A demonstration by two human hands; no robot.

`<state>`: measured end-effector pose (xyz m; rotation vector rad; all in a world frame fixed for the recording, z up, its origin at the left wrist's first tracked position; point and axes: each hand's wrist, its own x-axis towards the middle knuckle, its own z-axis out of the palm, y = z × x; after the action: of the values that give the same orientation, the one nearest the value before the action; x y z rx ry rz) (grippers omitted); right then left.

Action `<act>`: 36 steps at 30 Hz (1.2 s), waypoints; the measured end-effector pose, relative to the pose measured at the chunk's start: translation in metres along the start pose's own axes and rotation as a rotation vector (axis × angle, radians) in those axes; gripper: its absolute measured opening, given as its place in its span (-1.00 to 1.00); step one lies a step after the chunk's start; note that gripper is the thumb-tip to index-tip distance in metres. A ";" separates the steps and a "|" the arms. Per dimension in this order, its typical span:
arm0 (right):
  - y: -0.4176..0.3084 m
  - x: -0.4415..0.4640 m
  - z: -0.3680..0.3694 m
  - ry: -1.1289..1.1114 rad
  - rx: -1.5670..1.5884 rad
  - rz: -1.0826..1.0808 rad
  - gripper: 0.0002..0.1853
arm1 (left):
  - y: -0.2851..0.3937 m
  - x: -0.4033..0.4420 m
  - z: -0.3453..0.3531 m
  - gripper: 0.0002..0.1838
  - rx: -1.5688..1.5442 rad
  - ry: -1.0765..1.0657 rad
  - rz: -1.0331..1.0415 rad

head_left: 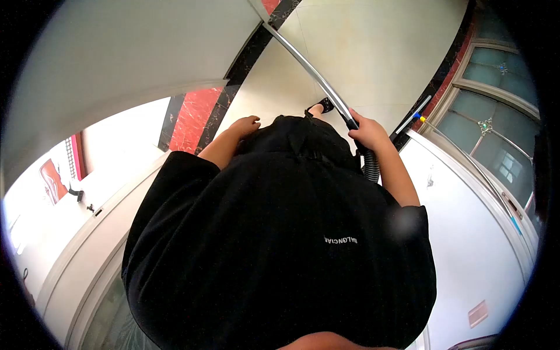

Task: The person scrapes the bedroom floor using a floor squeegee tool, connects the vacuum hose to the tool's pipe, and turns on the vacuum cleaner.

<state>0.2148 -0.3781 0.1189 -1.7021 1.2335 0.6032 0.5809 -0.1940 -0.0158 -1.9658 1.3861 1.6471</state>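
My right hand point(370, 132) is closed around the dark handle end of a shiny metal vacuum cleaner wand point(312, 71). A ribbed grey hose point(370, 166) runs down from that grip beside my black shirt. The wand slants up and left across the floor, and its far end reaches the edge of a large pale panel, where any floor head is hidden. My left hand point(245, 125) hangs at my left side near the black clothing, fingers loosely bent and nothing visible in it. One foot in a dark shoe point(328, 105) shows beyond my clothes.
Pale floor tiles point(373, 41) are bordered by black and red strips point(195, 119). The large pale panel point(134, 64) fills the upper left. At right, a long-poled tool point(461, 150) with a blue and yellow joint leans by a glass-paned door point(490, 125). White surfaces flank me.
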 end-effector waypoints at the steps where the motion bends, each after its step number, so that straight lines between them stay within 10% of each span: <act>1: 0.004 0.003 -0.008 -0.018 -0.006 -0.002 -0.21 | 0.020 -0.002 -0.011 -0.49 -0.001 0.043 0.024; 11: 0.014 0.029 -0.047 -0.095 -0.022 -0.019 -0.21 | 0.121 0.030 -0.037 -0.49 -0.376 0.192 0.083; 23: -0.024 0.009 -0.015 -0.172 -0.231 -0.036 -0.16 | 0.206 0.074 -0.083 -0.24 0.199 0.227 0.270; 29: -0.045 -0.013 0.013 -0.239 -0.215 0.005 -0.18 | 0.189 0.084 -0.073 -0.49 0.615 -0.090 0.252; 36: -0.078 -0.035 0.032 -0.225 -0.183 0.050 -0.18 | 0.137 0.059 -0.044 -0.64 0.396 0.092 0.357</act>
<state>0.2775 -0.3281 0.1627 -1.7026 1.0891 0.9355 0.5004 -0.3258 0.0008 -1.6535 2.0123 1.2802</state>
